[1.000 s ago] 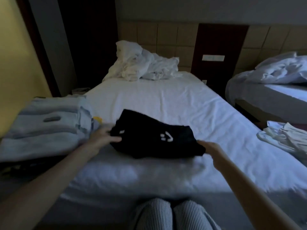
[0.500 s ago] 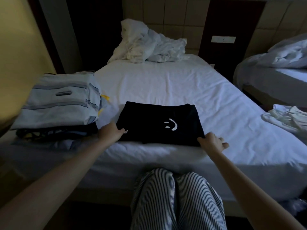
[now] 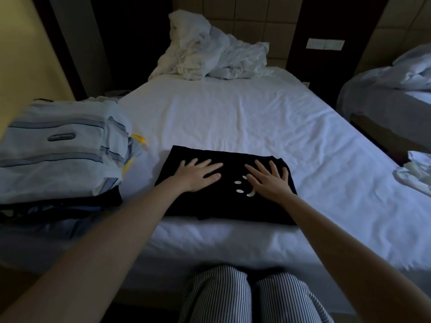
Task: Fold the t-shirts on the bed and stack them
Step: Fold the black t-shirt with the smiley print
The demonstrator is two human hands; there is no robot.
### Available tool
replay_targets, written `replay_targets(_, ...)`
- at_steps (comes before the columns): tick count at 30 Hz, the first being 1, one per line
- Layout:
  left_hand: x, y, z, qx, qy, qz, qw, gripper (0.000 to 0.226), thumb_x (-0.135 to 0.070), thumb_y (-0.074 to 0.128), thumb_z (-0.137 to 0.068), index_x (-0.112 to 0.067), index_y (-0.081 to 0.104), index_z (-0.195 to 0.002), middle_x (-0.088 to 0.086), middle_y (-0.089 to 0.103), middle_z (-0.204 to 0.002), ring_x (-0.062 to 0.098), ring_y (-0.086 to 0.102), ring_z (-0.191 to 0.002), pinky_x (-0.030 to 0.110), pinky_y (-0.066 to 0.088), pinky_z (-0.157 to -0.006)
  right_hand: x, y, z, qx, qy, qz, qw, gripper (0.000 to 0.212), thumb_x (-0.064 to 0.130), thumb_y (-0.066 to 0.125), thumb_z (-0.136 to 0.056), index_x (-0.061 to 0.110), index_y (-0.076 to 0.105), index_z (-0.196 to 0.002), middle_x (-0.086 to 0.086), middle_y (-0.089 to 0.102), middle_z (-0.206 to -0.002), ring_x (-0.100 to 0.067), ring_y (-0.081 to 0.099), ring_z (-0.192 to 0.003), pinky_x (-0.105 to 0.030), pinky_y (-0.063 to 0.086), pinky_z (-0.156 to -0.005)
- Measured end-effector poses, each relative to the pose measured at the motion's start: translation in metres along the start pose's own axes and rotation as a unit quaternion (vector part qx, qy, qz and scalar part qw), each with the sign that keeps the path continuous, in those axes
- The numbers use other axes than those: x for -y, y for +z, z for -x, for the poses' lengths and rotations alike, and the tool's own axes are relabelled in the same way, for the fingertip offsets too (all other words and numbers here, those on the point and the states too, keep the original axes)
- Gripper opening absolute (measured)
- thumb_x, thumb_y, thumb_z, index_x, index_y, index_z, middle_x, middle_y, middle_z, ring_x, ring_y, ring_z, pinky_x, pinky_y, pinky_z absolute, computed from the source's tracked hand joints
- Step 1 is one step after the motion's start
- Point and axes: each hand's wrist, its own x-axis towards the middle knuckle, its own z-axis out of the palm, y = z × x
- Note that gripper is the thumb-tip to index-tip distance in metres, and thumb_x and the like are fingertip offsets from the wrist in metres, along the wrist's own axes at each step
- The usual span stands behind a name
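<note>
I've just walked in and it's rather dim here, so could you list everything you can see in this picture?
black t-shirt: one, black with a white smiley print, folded, near edge of the bed
stack of folded clothes: one, pale blue striped piece on top, dark ones under it, left of the black t-shirt
bed: one, white sheet, centre
crumpled bedding: one heap, white, head of the bed
second bed: one, white covers, right
white cloth: one heap, right edge
switch plate: one, pale, far wall
striped trousers: one pair, dark and white, bottom
left hand: flat on the black t-shirt
right hand: flat on the black t-shirt, beside the print
</note>
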Motion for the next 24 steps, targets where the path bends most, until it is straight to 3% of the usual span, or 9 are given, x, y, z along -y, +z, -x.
replay_targets(5, 0.018, 0.017, -0.007, -0.049, -0.039, 0.056, 0.996, 0.056, -0.068, 0.023, -0.091, -0.051, 0.02, -0.144, -0.018, 0.013, -0.157, 0.015, 0.005, -0.147, 0.051, -0.004, -0.116, -0.014, 0.012, -0.012, -0.027, 0.02, -0.01, 0.999, 0.049, 0.056, 0.025, -0.096, 0.049, 0.018, -0.144, 0.009, 0.002, -0.158, -0.015, -0.006, -0.145, -0.049, -0.011, -0.113)
replay_targets(9, 0.013, 0.016, -0.002, -0.07, -0.046, 0.061, 0.995, 0.057, -0.065, 0.023, -0.093, -0.044, 0.023, -0.146, -0.014, 0.015, -0.157, 0.015, 0.008, -0.146, 0.047, 0.0, -0.117, -0.01, 0.002, -0.014, 0.026, 0.032, 0.014, 0.999, 0.052, 0.058, 0.024, -0.095, 0.047, 0.014, -0.145, 0.007, 0.002, -0.159, -0.017, -0.004, -0.146, -0.052, -0.008, -0.114)
replay_targets(12, 0.004, 0.009, 0.016, -0.106, -0.064, 0.054, 0.991, 0.054, -0.055, 0.025, -0.098, -0.033, 0.027, -0.147, -0.006, 0.019, -0.158, 0.017, 0.012, -0.145, 0.045, 0.004, -0.117, -0.002, -0.02, -0.024, 0.053, 0.017, 0.079, 0.995, 0.057, 0.064, 0.023, -0.092, 0.04, 0.028, -0.144, 0.003, 0.024, -0.154, -0.024, 0.015, -0.143, -0.054, 0.004, -0.112)
replay_targets(14, 0.0, 0.008, 0.035, -0.179, -0.123, 0.052, 0.975, 0.054, -0.05, 0.032, -0.098, -0.026, 0.029, -0.147, 0.001, 0.022, -0.156, 0.023, 0.015, -0.144, 0.047, 0.009, -0.116, 0.008, -0.032, -0.035, -0.007, -0.035, 0.099, 0.994, 0.055, 0.064, 0.027, -0.091, 0.034, 0.047, -0.133, 0.002, 0.05, -0.138, -0.024, 0.036, -0.131, -0.049, 0.015, -0.108)
replay_targets(15, -0.001, 0.008, 0.046, -0.204, -0.174, 0.059, 0.962, 0.058, -0.051, 0.035, -0.096, -0.021, 0.029, -0.146, 0.006, 0.023, -0.154, 0.029, 0.019, -0.141, 0.049, 0.016, -0.113, 0.014, -0.036, -0.041, -0.042, -0.067, 0.09, 0.993, 0.053, 0.063, 0.03, -0.091, 0.031, 0.05, -0.129, 0.002, 0.054, -0.133, -0.023, 0.039, -0.128, -0.046, 0.018, -0.107)
replay_targets(18, 0.005, 0.009, 0.075, -0.159, -0.312, 0.15, 0.925, 0.086, -0.065, 0.039, -0.089, -0.006, 0.018, -0.148, 0.021, 0.026, -0.148, 0.04, 0.028, -0.133, 0.049, 0.031, -0.104, 0.029, -0.04, -0.061, -0.028, -0.117, 0.039, 0.992, 0.06, 0.063, 0.035, -0.09, 0.028, 0.037, -0.14, 0.002, 0.038, -0.148, -0.023, 0.022, -0.14, -0.043, 0.011, -0.114)
replay_targets(19, 0.006, 0.011, 0.08, -0.141, -0.322, 0.179, 0.919, 0.093, -0.068, 0.04, -0.087, -0.002, 0.014, -0.148, 0.022, 0.024, -0.149, 0.04, 0.027, -0.133, 0.048, 0.032, -0.104, 0.03, -0.037, -0.067, 0.004, -0.112, 0.021, 0.994, 0.064, 0.065, 0.036, -0.089, 0.029, 0.032, -0.143, 0.002, 0.032, -0.151, -0.024, 0.016, -0.143, -0.043, 0.008, -0.115)
replay_targets(21, 0.005, 0.014, 0.081, -0.141, -0.306, 0.228, 0.914, 0.099, -0.067, 0.045, -0.086, 0.002, 0.01, -0.148, 0.023, 0.022, -0.149, 0.039, 0.03, -0.133, 0.044, 0.036, -0.101, 0.029, -0.029, -0.072, 0.055, -0.089, -0.004, 0.995, 0.072, 0.071, 0.035, -0.085, 0.028, 0.033, -0.142, -0.001, 0.035, -0.149, -0.024, 0.026, -0.139, -0.042, 0.017, -0.112)
replay_targets(24, -0.003, 0.021, 0.071, -0.165, -0.255, 0.279, 0.911, 0.084, -0.057, 0.054, -0.086, 0.003, 0.029, -0.14, 0.021, 0.04, -0.138, 0.035, 0.047, -0.121, 0.034, 0.042, -0.083, 0.024, -0.011, -0.069, 0.027, -0.068, 0.016, 0.997, 0.069, 0.072, 0.028, -0.086, 0.026, 0.04, -0.135, 0.001, 0.041, -0.143, -0.022, 0.034, -0.132, -0.04, 0.024, -0.105)
